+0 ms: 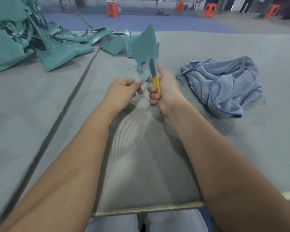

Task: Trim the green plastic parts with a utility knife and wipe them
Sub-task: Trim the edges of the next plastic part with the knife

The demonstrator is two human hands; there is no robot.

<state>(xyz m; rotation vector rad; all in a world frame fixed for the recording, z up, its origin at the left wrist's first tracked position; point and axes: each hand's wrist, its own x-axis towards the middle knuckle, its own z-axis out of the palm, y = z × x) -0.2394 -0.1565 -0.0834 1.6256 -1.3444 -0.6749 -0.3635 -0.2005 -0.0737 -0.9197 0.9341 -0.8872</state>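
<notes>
A flat green plastic part (pixel 145 46) stands upright above the grey table, pointed end up. My left hand (pixel 122 92) pinches its narrow lower tip. My right hand (pixel 162 92) grips the yellow handle of a utility knife (pixel 155 79), thumb raised beside it. The grey blade points up and lies against the part's lower right edge. A crumpled blue cloth (pixel 224 86) lies on the table to the right of my right hand.
A heap of green plastic parts (pixel 40 41) fills the table's far left, with a few loose pieces (pixel 114 46) behind the held part. A dark seam (pixel 70 97) runs diagonally across the grey table (pixel 208 148). Orange stools (pixel 112 9) stand on the floor beyond.
</notes>
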